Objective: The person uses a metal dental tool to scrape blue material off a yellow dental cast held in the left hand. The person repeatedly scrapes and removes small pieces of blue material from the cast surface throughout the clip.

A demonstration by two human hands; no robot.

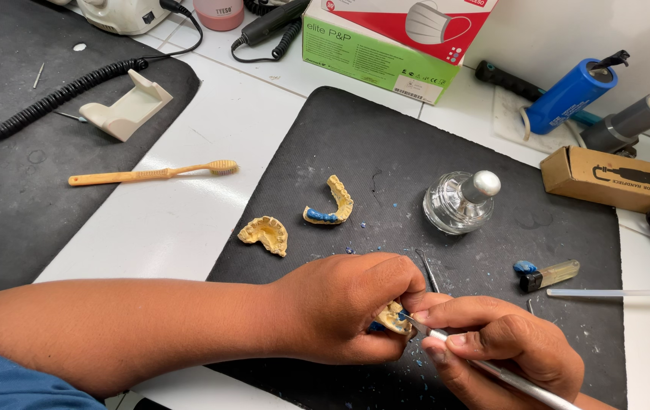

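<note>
Scraping a small tooth cast low in the frame.

My left hand [344, 307] is curled shut around a yellow tooth cast [393, 317] at lower centre, over the black mat [385, 137] on the desk. My right hand [503, 345] pinches a thin metal tool [492, 372], its tip touching the cast. Two more casts [264, 232] lie on the mat above, near a glass jar [458, 201].

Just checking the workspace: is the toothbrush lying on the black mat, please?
No, the toothbrush lies on the white countertop between the two dark mats.
</note>
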